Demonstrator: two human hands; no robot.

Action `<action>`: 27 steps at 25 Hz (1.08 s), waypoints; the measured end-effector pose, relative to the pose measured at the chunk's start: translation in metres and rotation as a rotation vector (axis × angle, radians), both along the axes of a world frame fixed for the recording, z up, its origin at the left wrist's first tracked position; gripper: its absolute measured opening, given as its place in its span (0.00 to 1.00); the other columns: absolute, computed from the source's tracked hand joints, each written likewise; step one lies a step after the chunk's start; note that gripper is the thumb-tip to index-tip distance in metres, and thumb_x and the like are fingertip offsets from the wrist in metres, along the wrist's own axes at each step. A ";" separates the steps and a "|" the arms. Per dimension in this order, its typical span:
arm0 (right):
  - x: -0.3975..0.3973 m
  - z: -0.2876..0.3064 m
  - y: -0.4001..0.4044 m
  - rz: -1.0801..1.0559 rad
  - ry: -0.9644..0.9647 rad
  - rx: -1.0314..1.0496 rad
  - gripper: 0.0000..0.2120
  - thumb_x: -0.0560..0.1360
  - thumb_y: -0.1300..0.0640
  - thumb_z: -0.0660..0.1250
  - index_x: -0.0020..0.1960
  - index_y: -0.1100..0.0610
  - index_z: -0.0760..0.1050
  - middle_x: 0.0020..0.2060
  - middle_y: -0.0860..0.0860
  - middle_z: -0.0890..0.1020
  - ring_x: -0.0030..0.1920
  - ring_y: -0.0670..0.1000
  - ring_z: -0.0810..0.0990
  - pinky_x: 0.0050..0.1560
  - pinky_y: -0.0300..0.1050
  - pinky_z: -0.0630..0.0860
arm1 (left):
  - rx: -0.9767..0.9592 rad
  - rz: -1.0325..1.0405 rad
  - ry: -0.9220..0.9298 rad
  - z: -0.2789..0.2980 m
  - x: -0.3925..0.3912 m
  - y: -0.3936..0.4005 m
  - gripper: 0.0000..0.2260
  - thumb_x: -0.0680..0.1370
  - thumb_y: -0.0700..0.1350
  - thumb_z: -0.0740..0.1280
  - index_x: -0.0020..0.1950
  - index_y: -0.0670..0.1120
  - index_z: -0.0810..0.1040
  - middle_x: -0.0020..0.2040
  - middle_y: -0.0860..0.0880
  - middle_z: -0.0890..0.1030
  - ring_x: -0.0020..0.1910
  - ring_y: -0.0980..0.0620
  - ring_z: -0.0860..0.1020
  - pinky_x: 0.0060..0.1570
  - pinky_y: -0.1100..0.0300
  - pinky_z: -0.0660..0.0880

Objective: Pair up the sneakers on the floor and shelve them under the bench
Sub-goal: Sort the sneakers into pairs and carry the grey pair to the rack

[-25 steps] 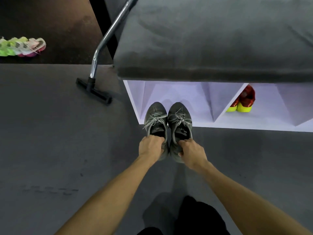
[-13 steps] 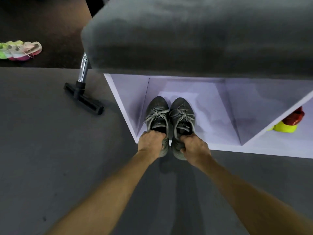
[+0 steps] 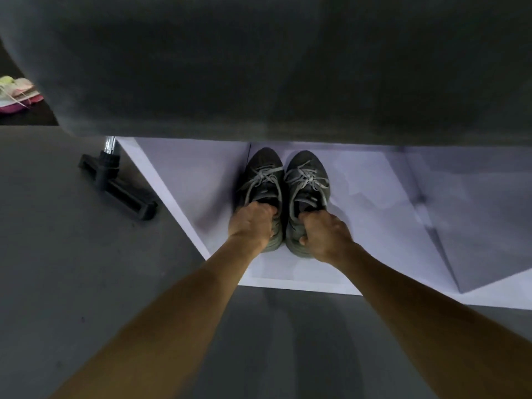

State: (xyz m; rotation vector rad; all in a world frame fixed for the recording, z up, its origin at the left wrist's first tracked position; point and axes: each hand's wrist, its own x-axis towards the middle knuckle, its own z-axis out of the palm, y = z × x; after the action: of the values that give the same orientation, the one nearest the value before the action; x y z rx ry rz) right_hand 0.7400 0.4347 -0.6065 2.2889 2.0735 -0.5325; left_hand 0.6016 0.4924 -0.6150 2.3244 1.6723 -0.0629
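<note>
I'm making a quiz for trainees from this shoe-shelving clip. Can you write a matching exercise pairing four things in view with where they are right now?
Things:
1. grey sneakers
2. pink and green sneakers
3. vacuum head
4. bench cushion

Places:
A. on the floor just left of the white shelf
B. far left, on the dark floor
C. above the white cubby
D. inside the white cubby, toes pointing in

Pairs: 1-D, 2-B, 3-A, 4-C

The left hand and right hand each grip one grey sneaker at the heel.
</note>
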 end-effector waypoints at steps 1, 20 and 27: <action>0.000 0.000 0.005 0.003 0.002 0.004 0.14 0.76 0.57 0.65 0.61 0.55 0.74 0.58 0.58 0.79 0.58 0.61 0.78 0.57 0.50 0.75 | -0.001 0.013 -0.022 -0.002 0.000 0.006 0.07 0.79 0.42 0.65 0.53 0.52 0.80 0.52 0.49 0.83 0.52 0.45 0.81 0.54 0.54 0.78; -0.029 0.075 -0.158 0.077 0.130 -0.049 0.43 0.70 0.48 0.74 0.77 0.50 0.53 0.77 0.50 0.56 0.76 0.55 0.55 0.69 0.58 0.66 | -0.156 -0.090 0.170 0.076 -0.059 -0.188 0.48 0.66 0.66 0.72 0.78 0.57 0.49 0.79 0.49 0.52 0.76 0.45 0.54 0.69 0.43 0.60; -0.047 0.258 -0.216 0.088 0.111 -0.062 0.42 0.67 0.44 0.75 0.74 0.49 0.59 0.71 0.49 0.67 0.69 0.55 0.67 0.63 0.55 0.70 | -0.119 -0.046 0.119 0.267 -0.080 -0.236 0.45 0.63 0.70 0.71 0.75 0.57 0.60 0.74 0.51 0.64 0.70 0.46 0.65 0.64 0.46 0.65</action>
State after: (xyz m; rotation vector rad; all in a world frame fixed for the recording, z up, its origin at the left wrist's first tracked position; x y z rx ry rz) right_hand 0.6933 0.2186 -0.3487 2.1701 2.1608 -0.7255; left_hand 0.5217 0.2567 -0.3484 2.3105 1.6209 -0.3081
